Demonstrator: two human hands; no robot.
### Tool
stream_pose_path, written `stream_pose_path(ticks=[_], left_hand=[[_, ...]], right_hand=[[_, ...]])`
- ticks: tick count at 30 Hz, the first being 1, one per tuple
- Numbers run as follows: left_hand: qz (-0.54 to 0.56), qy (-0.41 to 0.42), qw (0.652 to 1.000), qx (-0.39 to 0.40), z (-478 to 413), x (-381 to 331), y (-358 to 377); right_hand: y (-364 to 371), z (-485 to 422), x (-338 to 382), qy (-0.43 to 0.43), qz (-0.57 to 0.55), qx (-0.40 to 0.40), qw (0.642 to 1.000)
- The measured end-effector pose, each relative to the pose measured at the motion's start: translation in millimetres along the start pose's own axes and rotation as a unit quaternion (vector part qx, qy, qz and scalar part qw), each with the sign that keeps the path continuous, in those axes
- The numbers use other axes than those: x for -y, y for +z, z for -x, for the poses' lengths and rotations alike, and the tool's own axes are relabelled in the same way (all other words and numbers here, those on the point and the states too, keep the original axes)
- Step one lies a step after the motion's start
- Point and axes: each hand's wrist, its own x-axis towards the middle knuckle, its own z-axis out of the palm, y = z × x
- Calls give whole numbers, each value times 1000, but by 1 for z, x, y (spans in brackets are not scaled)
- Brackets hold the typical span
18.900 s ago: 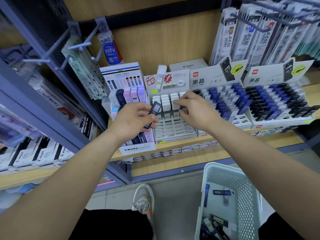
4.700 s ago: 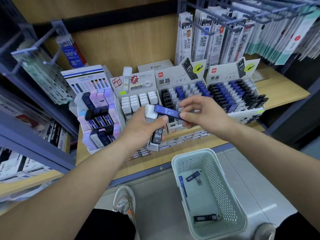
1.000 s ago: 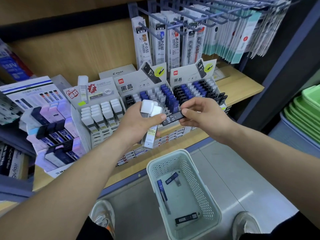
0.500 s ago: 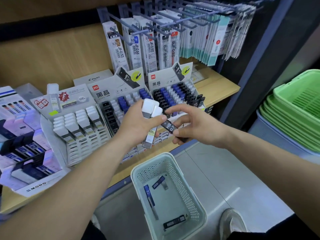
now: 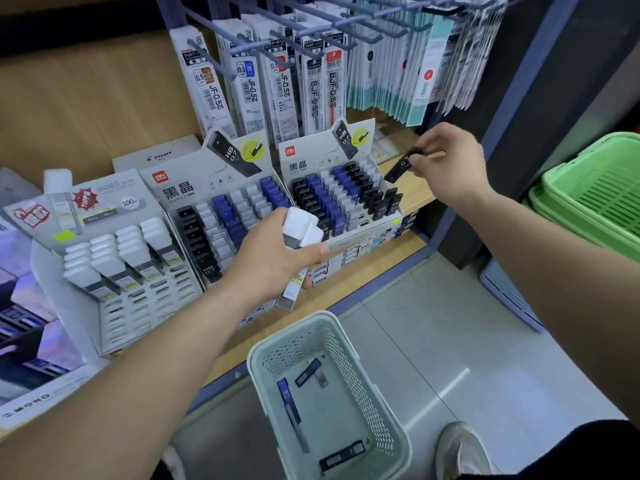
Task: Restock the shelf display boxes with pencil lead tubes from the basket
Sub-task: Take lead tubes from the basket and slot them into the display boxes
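Head view | wooden shelf (image 5: 349, 289), grey tiled floor (image 5: 450, 323) | left hand (image 5: 273, 261) grips white-capped tubes (image 5: 299, 225) | right hand (image 5: 446, 164) pinches black tube (image 5: 401, 166)

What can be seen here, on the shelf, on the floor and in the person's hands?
display boxes: three, white card, side by side on the wooden shelf
white-capped tubes: two, clear with white caps, in the left grip
black tube: one, black, in the right grip, above the shelf's right end
basket: one, pale grey-green, on the floor below the shelf
loose tubes: at least four, blue and black, on the basket's bottom
refill packs: many, mostly white, hanging above the boxes
green baskets: a stack, green, far right
shoe: one, pale, right of the basket
left grip: one, holds the white-capped tubes before the boxes
right grip: one, pinches the black tube
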Motion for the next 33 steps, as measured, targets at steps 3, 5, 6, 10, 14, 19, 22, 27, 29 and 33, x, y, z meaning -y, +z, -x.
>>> stream_pose_path(ticks=[3,5,6,10,14,19,22,27,29,33], left_hand=[[10,-9,1000,-4,-1,3,-2],[12,-13,1000,-7,-1,5,-4],[12,-16,1000,-7,-1,5,-4],[22,-20,999,-12,1,4,-7],[36,-16,999,-18,2,1,-7],[36,-15,999,-18,3,2,-8],[37,-16,999,-17,4,2,-9],[35,-21,999,-24,4,2,-9],[34,-24,999,-27,3,2,-9],[24,-24,999,-28,2,3,-10]], right_hand=[[14,-9,-10,-27,77,43,996],[23,-12,-18,-41,107,70,991],[26,-14,-21,-49,123,78,988],[34,-19,-30,-63,155,110,980],[34,-21,-30,-80,175,126,973],[35,-22,-29,-103,211,129,963],[37,-22,-29,-112,227,137,958],[38,-20,-28,-117,224,139,958],[37,-16,-26,-123,215,143,958],[32,-7,-25,-115,203,155,960]])
